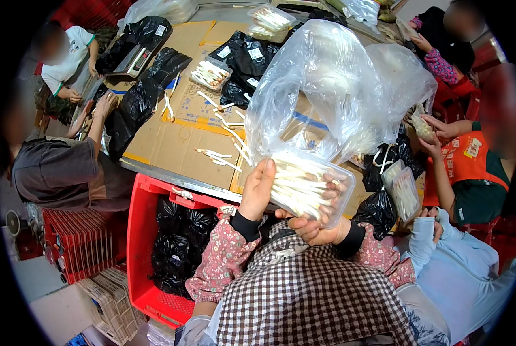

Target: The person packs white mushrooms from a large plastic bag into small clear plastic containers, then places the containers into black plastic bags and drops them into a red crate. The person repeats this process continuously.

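Between my two hands I hold a clear plastic tray of long white mushrooms [305, 186] with brownish ends, tilted in front of my checked apron. My left hand [260, 186] grips the tray's left side with the thumb on top. At the lower edge, my right hand [320, 229] supports it with the fingers curled. A large clear plastic bag [314, 73] lies just beyond the tray on the cardboard-covered table [163, 142]. Loose white stems [219, 158] are scattered left of the tray. Farther back stands another filled tray [210, 74].
A red plastic crate [137, 259] holding black bags [176, 246] stands at the table's near left. More black bags [240, 56] and a scale [137, 60] lie farther back. Stacked filled trays [403, 190] sit at right. Several people work around the table, one close on my right.
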A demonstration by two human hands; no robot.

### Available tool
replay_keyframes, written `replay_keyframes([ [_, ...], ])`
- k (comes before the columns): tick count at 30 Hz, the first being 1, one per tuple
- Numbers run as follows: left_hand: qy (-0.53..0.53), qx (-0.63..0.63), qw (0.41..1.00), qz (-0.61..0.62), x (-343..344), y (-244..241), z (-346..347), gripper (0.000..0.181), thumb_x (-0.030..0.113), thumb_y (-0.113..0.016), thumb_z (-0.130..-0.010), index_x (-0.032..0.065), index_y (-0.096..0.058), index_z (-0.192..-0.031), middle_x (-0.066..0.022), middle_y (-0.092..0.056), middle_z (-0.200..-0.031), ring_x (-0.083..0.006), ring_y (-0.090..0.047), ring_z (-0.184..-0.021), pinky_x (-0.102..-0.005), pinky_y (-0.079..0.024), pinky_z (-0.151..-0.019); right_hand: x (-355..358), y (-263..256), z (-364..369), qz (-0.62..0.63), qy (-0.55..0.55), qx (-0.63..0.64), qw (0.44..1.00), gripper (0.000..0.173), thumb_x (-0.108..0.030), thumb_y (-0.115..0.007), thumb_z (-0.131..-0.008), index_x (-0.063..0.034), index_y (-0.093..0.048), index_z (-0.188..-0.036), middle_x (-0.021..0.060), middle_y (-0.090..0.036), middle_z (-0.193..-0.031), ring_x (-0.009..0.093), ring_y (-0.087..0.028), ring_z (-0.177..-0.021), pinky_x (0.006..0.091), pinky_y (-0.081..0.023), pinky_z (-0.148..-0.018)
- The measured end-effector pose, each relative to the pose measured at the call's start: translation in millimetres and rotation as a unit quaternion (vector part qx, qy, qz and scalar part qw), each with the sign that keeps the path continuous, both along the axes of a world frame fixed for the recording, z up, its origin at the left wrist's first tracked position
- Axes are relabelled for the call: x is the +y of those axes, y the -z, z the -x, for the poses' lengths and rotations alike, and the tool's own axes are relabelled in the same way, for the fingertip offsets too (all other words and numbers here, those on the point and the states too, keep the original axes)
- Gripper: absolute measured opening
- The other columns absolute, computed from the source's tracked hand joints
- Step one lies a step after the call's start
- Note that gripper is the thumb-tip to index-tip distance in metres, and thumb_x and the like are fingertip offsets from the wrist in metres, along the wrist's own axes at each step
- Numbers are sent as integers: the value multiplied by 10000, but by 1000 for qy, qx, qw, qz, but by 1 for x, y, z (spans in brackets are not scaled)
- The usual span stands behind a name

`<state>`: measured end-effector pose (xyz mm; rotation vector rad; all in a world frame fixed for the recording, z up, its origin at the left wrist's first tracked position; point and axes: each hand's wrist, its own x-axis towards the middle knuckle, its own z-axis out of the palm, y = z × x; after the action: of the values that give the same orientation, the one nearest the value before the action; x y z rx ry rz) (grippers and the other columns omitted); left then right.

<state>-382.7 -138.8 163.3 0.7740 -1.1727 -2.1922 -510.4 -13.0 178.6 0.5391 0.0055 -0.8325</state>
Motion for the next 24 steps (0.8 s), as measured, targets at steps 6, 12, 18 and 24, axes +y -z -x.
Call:
replay_keyframes([
  [6, -33, -10, 999, -18, 0, -7, -2, 441, 356, -356, -995, -30, -535, -1108, -82, -603, -1005, -108, -551, -880, -236, -441, -789, -2, 0, -3, 16, 6, 13, 1000, 511, -345, -411, -939, 64, -353, -1239, 50, -472, -713, 104, -434, -486, 204, -364, -425],
  [12, 0, 6, 999, -40, -3, -2, -1, 441, 362, -361, -992, -17, -513, -1160, -95, -604, -1043, -133, -567, -929, -267, -453, -825, -2, -4, -4, 16, -7, 68, 998, 504, -348, -375, -956, 57, -362, -1256, 101, -528, -790, 153, -506, -592, 226, -414, -499],
  [18, -25, 50, 969, -241, -1, 1, -7, 491, 404, -357, -980, 25, -422, -1287, -117, -537, -1220, -201, -542, -1094, -334, -452, -918, -3, -17, 13, 95, 27, 617, 780, 542, -436, -352, -972, -14, -382, -1310, 138, -577, -1128, 193, -619, -923, 245, -511, -731],
  [24, 104, 80, 912, -390, 22, 6, -4, 526, 485, -306, -966, 110, -388, -1325, -82, -539, -1220, -210, -578, -1014, -377, -538, -734, -22, -37, 38, 301, 223, 823, 427, 1115, -523, -749, -674, -96, -87, -1463, 114, -175, -1485, 266, -213, -1363, 373, -226, -1081],
])
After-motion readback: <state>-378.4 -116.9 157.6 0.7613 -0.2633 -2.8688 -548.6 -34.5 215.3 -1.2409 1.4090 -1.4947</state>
